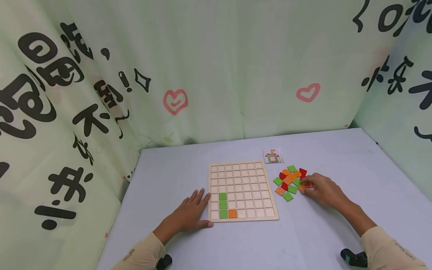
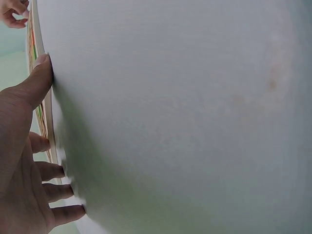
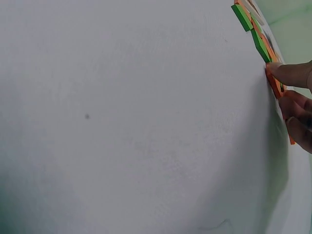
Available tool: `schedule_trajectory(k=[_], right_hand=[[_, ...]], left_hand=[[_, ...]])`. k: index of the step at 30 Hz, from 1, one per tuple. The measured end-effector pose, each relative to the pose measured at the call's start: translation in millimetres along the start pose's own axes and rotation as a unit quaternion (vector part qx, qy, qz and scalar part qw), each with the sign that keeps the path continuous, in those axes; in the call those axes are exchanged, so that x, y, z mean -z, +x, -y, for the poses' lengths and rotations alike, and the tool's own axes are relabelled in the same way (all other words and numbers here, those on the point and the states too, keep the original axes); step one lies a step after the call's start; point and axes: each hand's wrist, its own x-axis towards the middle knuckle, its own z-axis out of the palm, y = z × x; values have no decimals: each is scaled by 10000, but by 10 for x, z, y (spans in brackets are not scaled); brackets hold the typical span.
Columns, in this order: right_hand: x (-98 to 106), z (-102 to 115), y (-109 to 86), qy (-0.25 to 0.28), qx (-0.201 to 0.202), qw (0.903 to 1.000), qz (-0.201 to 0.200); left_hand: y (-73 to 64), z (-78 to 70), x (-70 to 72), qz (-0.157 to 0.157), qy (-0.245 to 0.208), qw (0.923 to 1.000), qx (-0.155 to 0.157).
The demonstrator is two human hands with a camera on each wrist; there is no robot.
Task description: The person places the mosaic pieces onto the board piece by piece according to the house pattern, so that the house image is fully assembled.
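My left hand [image 1: 190, 213] lies spread on the table, with its thumb and index finger right at the left edge of a wooden grid board [image 1: 250, 221]. Three green square tiles [image 1: 223, 205] form a column near the board's left side, and an orange square tile [image 1: 232, 213] sits beside the lowest one. At the right side of a pile of loose tiles [image 1: 289, 179], my right hand [image 1: 323, 190] pinches an orange tile [image 3: 274, 82] between thumb and fingers. In the right wrist view, green tiles [image 3: 261, 46] lie just beyond the thumb.
Behind the pile lies a small pattern card [image 1: 273, 156] with a coloured figure on a grid. The pile mixes green, orange and red pieces, some rounded. A white cloth covers the table [image 1: 256, 247], and a pale green curtain [image 1: 243, 67] with black lettering and hearts hangs around it.
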Motion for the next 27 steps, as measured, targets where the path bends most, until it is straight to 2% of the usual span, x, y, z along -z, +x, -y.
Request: schedule_trajectory(k=[17, 27], right_hand=[[6, 28, 4, -8, -264, 9994, 216], [14, 43, 4, -235, -162, 9985, 476]], left_hand=[[-4, 0, -9, 33, 28, 10000, 28], [4, 6, -12, 45, 52, 10000, 8]])
